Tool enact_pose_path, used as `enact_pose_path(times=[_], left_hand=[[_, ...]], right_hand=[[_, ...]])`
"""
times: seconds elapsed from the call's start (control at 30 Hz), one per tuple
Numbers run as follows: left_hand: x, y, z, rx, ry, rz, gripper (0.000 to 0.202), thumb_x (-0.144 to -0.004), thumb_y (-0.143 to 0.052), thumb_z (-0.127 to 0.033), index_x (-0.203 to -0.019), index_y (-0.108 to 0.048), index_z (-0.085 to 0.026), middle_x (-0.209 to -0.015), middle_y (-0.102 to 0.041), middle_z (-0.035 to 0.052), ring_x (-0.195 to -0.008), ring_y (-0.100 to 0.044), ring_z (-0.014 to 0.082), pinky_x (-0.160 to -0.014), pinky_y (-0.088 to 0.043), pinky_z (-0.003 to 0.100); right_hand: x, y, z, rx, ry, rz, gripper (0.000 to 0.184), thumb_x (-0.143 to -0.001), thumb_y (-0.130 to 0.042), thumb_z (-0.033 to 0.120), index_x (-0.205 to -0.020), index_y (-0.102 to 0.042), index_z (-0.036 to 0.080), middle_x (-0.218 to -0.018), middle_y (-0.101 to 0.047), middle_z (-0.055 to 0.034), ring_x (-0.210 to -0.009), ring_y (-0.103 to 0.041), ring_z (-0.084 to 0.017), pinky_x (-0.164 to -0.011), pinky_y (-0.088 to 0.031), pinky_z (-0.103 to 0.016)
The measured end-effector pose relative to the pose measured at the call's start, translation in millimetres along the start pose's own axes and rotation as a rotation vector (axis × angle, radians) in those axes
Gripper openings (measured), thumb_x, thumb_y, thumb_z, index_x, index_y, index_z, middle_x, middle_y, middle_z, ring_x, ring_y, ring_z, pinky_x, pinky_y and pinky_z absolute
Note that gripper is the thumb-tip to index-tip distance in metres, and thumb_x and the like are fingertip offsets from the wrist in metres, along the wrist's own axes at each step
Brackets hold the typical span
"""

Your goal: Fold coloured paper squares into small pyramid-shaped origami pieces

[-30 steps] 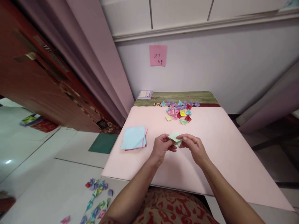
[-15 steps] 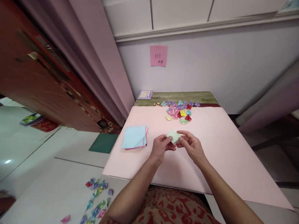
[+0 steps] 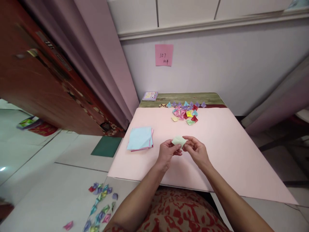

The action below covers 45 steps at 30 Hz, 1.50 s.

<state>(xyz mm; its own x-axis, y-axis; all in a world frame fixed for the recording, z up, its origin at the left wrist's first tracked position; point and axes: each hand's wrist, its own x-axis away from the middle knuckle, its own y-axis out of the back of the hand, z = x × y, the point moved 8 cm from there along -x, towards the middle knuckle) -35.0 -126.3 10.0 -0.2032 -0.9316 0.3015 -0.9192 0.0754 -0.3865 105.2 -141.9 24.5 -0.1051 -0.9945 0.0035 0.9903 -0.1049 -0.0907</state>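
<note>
A small folded piece of pale green paper (image 3: pixel 178 140) is held above the middle of the pink-covered table. My left hand (image 3: pixel 167 151) pinches its left and lower side, thumb on top. At its right corner, the thumb and fingers of my right hand (image 3: pixel 196 149) grip the same paper. Behind my hands lies a pile of small folded paper pieces (image 3: pixel 182 112) in pink, red, yellow, purple, blue and green. To the left of my left hand rests a stack of square paper sheets (image 3: pixel 140 138), light blue on top.
A small printed booklet (image 3: pixel 150 96) sits at the table's back left corner. More folded paper pieces (image 3: pixel 101 199) are scattered on the floor at lower left, near a green mat (image 3: pixel 106 146). A pink note (image 3: pixel 164 55) sticks to the wall.
Both hands still hold the green paper; my left thumb has slid slightly right and down toward its lower corner. The view has tilted a little, and the stack and pile stay put.
</note>
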Motion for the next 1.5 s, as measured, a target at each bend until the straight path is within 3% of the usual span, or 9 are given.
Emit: enact_pose_path(times=[0.17,0.37,0.57,0.67,0.8,0.9,1.03,1.2,1.5], left_hand=[[-0.1,9.6,9.7,-0.115,-0.065,0.026,0.038,-0.056,-0.086,-0.029,-0.085,-0.068,-0.012,-0.068,-0.067,0.0015,-0.056,-0.061,0.0119,-0.053,-0.054,0.025],[-2.8,19.3,26.2,-0.196,-0.109,0.039,0.027,-0.063,-0.079,-0.029,-0.079,-0.064,-0.014,-0.061,-0.063,-0.0016,-0.055,-0.060,0.0121,-0.054,-0.053,0.025],[-9.0,27.2,31.5,-0.279,-0.183,0.015,0.023,-0.069,-0.076,-0.035,-0.075,-0.065,-0.015,-0.057,-0.059,-0.0041,-0.044,-0.049,0.0070,-0.044,-0.043,0.019],[-15.1,25.5,43.8,-0.189,-0.133,0.053,0.029,-0.068,-0.077,-0.037,-0.083,-0.066,-0.015,-0.056,-0.060,-0.0042,-0.041,-0.052,0.0090,-0.042,-0.045,0.022],[-22.3,21.7,51.5,-0.057,-0.181,0.100,0.035,-0.062,-0.083,-0.033,-0.089,-0.069,-0.015,-0.075,-0.072,0.0024,-0.064,-0.067,0.0148,-0.069,-0.058,0.031],[-25.6,24.4,54.7,-0.039,-0.212,0.067,0.029,-0.067,-0.080,-0.036,-0.082,-0.070,-0.014,-0.074,-0.072,0.0034,-0.068,-0.069,0.0167,-0.074,-0.059,0.034],[-24.7,26.3,55.4,-0.057,-0.235,0.048,0.025,-0.071,-0.078,-0.035,-0.080,-0.068,-0.013,-0.071,-0.072,0.0031,-0.066,-0.069,0.0170,-0.072,-0.059,0.033],[-22.0,27.3,53.5,-0.052,-0.237,0.058,0.036,-0.071,-0.079,-0.031,-0.100,-0.065,-0.015,-0.074,-0.072,0.0011,-0.062,-0.067,0.0136,-0.068,-0.057,0.029],[-24.7,29.5,50.9,-0.126,-0.313,0.071,0.021,-0.070,-0.079,-0.030,-0.080,-0.070,-0.014,-0.068,-0.067,0.0001,-0.057,-0.057,0.0096,-0.058,-0.048,0.023]], right_hand=[[5.2,-0.4,-21.7,-0.023,-0.124,0.033,0.041,-0.069,-0.079,0.047,-0.096,-0.070,0.018,-0.078,-0.068,-0.0034,-0.067,-0.062,-0.016,-0.063,-0.052,-0.030],[11.0,7.0,-41.1,0.018,-0.113,-0.059,0.035,-0.068,-0.081,0.048,-0.084,-0.072,0.018,-0.053,-0.057,0.0036,-0.045,-0.047,-0.010,-0.044,-0.039,-0.024],[17.5,0.5,-56.7,-0.160,-0.205,-0.046,0.044,-0.062,-0.084,0.049,-0.089,-0.069,0.018,-0.069,-0.071,-0.0029,-0.055,-0.063,-0.014,-0.054,-0.054,-0.028],[13.5,2.7,-62.2,-0.202,-0.173,-0.051,0.042,-0.062,-0.085,0.047,-0.087,-0.068,0.018,-0.072,-0.072,-0.0029,-0.060,-0.066,-0.015,-0.062,-0.058,-0.031],[5.9,3.7,-71.8,-0.222,-0.111,-0.012,0.038,-0.065,-0.085,0.044,-0.089,-0.069,0.020,-0.078,-0.073,-0.0031,-0.069,-0.069,-0.018,-0.074,-0.059,-0.035],[3.2,7.4,-81.5,-0.195,-0.084,-0.063,0.033,-0.071,-0.082,0.045,-0.087,-0.069,0.019,-0.077,-0.072,-0.0035,-0.070,-0.068,-0.018,-0.074,-0.059,-0.035],[4.2,8.2,-88.7,-0.144,-0.048,-0.139,0.028,-0.076,-0.078,0.044,-0.082,-0.067,0.018,-0.071,-0.070,-0.0030,-0.065,-0.065,-0.016,-0.067,-0.057,-0.032],[6.1,4.1,-85.8,-0.180,-0.027,-0.139,0.034,-0.075,-0.079,0.041,-0.098,-0.063,0.021,-0.070,-0.068,0.0007,-0.062,-0.064,-0.015,-0.066,-0.055,-0.030],[5.9,4.1,-81.5,0.047,0.064,-0.128,0.032,-0.075,-0.074,0.050,-0.086,-0.070,0.020,-0.075,-0.071,-0.0043,-0.065,-0.064,-0.018,-0.063,-0.053,-0.031]])
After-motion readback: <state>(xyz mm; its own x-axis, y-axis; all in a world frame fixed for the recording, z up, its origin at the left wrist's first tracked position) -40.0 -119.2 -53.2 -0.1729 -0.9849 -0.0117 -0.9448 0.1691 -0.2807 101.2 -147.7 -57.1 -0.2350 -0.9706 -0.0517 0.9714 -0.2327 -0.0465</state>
